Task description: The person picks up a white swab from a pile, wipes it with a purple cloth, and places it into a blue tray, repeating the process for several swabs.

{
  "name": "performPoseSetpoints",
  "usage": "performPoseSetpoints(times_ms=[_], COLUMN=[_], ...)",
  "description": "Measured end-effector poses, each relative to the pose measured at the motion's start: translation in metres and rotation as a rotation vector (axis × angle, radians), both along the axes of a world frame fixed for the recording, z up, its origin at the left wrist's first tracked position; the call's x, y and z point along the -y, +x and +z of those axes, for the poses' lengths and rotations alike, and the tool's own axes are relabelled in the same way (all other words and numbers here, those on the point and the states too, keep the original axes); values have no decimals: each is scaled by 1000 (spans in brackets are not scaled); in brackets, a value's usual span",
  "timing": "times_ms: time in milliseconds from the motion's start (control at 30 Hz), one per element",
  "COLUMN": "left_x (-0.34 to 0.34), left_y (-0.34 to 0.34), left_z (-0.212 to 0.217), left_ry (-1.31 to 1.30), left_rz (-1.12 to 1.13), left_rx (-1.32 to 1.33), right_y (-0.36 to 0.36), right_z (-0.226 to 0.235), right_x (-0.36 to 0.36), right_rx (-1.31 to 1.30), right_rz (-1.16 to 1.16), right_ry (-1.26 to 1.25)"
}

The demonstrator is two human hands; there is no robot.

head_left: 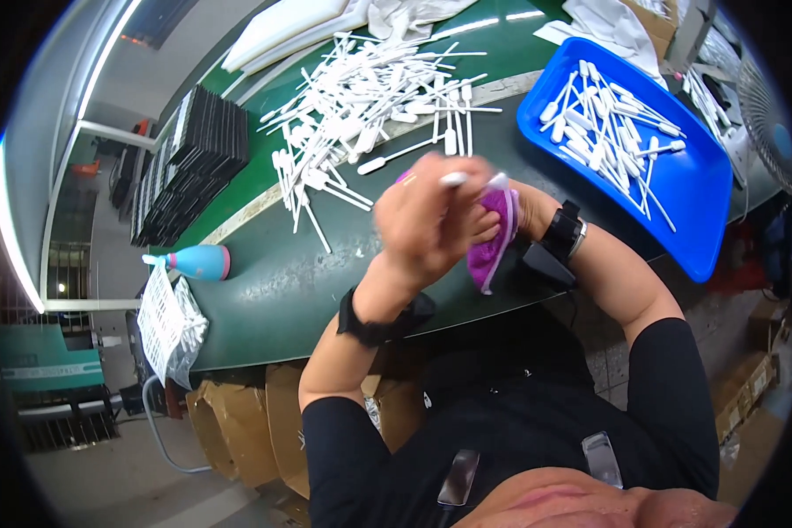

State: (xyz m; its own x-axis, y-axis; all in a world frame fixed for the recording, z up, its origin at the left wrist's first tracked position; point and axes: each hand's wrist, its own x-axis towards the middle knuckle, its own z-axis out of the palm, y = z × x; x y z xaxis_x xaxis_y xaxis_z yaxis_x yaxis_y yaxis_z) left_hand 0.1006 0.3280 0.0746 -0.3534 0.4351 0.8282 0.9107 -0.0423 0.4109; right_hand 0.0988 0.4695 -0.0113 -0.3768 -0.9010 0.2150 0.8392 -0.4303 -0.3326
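Note:
My left hand (427, 220), slightly blurred, is closed with its fingers pinched in front of my chest. Bits of a white foam-tipped swab (497, 181) show at its fingertips; the rest is hidden. Right against it, my right hand (530, 211) is closed around a purple cloth (488, 260) with a pale edge, which hangs below the fingers. Beyond both hands a loose heap of white swabs (361, 97) spreads over the green table (290, 290). To the right, more white swabs (603, 132) lie in a blue tray (691, 216).
At the left are a stack of black trays (194, 150), a blue squeeze bottle (201, 262) and a plastic bag of swabs (189, 321) beside a paper sheet. White cloths (290, 31) lie at the back. A fan (770, 114) stands far right; cardboard boxes (246, 427) sit below the table.

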Motion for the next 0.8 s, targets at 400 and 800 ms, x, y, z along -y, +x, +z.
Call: performPoseSetpoints(times_ms=[400,800], left_x=[2,56], left_y=[-65,-88], left_z=[-12,-53], left_ry=[-546,-905], left_rz=[469,777], left_rx=[69,81], right_y=[-16,-16], right_z=[-25,-4], right_x=[3,-16], right_rx=[45,322], right_rz=[-565,-1046], right_ry=[379,421])
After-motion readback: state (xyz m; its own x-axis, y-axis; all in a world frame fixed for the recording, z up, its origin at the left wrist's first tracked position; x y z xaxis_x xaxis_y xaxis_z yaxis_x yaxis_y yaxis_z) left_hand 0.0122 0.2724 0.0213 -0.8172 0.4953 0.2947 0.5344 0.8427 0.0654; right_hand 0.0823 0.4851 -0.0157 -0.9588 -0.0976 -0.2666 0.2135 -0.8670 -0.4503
